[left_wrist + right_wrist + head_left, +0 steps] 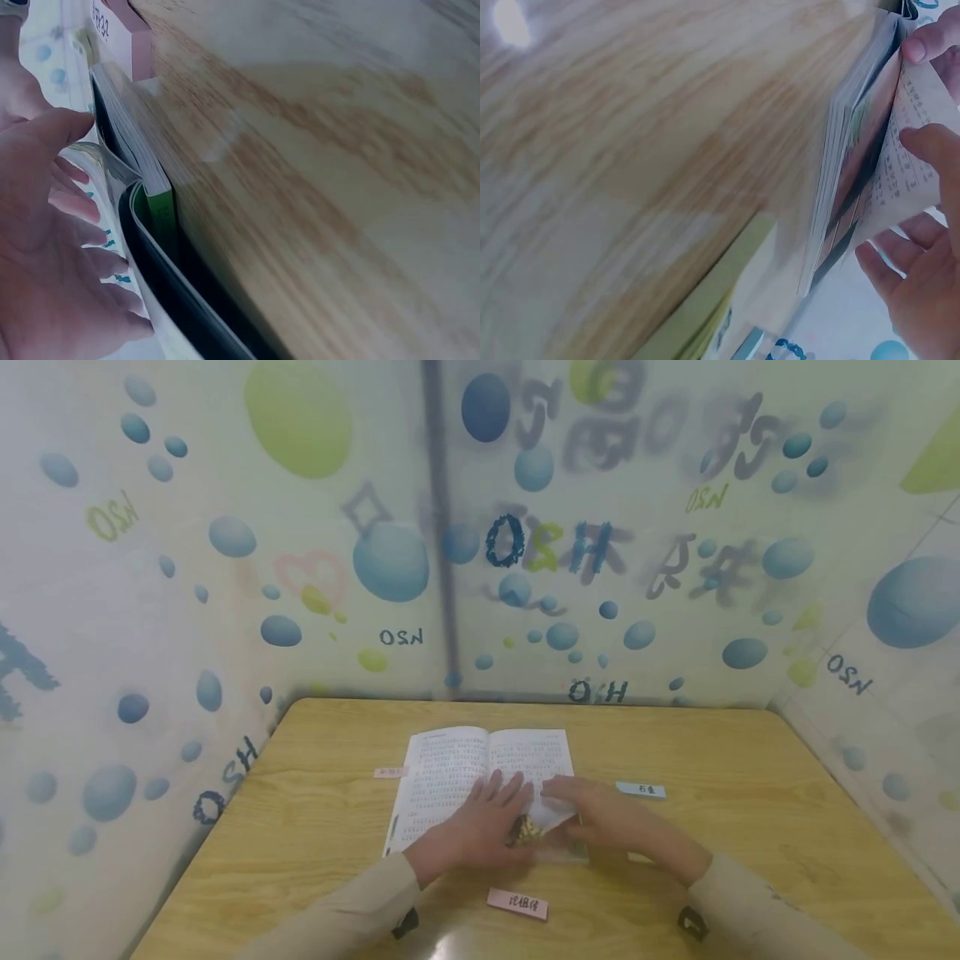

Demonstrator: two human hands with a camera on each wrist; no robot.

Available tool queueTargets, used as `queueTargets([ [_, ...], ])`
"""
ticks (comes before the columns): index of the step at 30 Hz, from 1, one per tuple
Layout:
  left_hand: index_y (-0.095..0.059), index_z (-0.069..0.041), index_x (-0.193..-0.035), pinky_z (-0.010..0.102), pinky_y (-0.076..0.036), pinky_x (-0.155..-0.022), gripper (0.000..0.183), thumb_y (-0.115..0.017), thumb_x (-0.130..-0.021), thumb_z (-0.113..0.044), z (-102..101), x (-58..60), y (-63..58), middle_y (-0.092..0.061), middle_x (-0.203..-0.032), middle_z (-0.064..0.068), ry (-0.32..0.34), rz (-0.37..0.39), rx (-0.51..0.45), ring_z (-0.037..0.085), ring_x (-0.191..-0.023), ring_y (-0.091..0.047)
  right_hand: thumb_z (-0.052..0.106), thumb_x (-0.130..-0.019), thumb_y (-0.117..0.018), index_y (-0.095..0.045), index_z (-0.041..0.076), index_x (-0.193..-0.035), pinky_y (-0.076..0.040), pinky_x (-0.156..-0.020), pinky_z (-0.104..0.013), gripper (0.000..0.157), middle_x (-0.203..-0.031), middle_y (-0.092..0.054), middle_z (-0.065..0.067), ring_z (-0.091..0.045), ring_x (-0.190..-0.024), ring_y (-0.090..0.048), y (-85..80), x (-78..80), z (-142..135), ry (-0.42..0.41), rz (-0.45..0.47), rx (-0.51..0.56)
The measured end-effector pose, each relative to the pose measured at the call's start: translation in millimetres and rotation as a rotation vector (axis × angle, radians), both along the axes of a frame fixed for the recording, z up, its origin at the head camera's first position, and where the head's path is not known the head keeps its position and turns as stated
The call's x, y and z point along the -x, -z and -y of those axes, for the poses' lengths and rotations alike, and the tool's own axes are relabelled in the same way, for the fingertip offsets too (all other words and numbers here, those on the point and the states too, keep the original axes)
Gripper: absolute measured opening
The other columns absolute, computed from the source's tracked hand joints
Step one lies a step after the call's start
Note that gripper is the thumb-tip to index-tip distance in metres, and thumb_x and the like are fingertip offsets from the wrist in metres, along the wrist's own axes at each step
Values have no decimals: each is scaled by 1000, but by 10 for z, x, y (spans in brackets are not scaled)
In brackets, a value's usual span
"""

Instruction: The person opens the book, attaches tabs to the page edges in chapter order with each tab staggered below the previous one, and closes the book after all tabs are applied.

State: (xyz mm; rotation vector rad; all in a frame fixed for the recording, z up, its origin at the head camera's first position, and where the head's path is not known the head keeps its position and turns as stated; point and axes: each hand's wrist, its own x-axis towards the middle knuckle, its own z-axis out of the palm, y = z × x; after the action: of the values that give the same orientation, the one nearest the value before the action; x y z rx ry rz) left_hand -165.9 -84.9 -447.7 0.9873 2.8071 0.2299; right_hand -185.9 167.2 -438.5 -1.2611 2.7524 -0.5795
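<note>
An open book (442, 777) lies on the wooden table, with lines of print on its pages. My left hand (487, 827) rests on the book near the inner fold, its fingers extended and slightly spread. At the lower right of the book, my right hand (611, 814) holds a lifted page (553, 810) between thumb and fingers. The right wrist view shows the thumb on the printed face of that page (904, 165) and the other fingers beyond it. Under the raised page, part of a coloured picture (528, 831) shows.
A pink labelled block (517, 903) lies in front of the book. Another pink label (392, 772) sits at its left edge, and a blue one (641, 789) to the right. A yellow-edged block (712, 300) is near my right wrist. Patterned walls (360, 668) enclose the table.
</note>
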Motion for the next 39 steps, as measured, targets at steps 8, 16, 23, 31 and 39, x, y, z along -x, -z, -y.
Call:
queueTargets([
  [8, -23, -4, -161, 57, -23, -117, 86, -60, -98, -50, 85, 86, -52, -22, -164, 18, 13, -60, -102, 46, -147, -20, 12, -89, -80, -38, 8, -156, -36, -112, -50, 79, -158, -39, -13, -33, -142, -39, -25, 28, -182, 69, -28, 135],
  [16, -44, 12, -145, 60, -26, -115, 74, -68, -94, -36, 318, 159, -138, -27, -163, 20, -33, -46, -264, 50, -145, -23, 9, -89, -79, -28, 14, -161, -36, -111, -51, 89, -158, -38, -15, -36, -140, -41, -61, 18, -332, 106, -88, 204],
  [23, -22, -7, -162, 58, -29, -114, 91, -70, -91, -37, 629, 134, -209, -27, -162, 22, -233, 93, -434, 49, -145, -22, 6, -88, -78, -36, 8, -156, -39, -109, -50, 81, -152, -45, -16, -35, -135, -47, -16, -4, -378, 79, -90, 189],
  [31, -18, 10, -157, 61, -16, -117, 86, -64, -98, -32, 947, 198, -364, -21, -161, 30, -190, -18, -319, 51, -146, -16, 4, -91, -75, -43, -4, -150, -41, -106, -55, 68, -148, -48, -23, -41, -132, -48, 68, -20, -358, 13, -11, 178],
  [39, -15, 16, -154, 62, -16, -117, 85, -62, -100, -31, 1140, 138, -382, -18, -160, 35, -230, -10, -293, 53, -146, -14, 16, -97, -71, -49, 2, -146, -42, -107, -52, 56, -143, -55, -14, -32, -130, -52, 79, -61, -282, 64, 88, 109],
])
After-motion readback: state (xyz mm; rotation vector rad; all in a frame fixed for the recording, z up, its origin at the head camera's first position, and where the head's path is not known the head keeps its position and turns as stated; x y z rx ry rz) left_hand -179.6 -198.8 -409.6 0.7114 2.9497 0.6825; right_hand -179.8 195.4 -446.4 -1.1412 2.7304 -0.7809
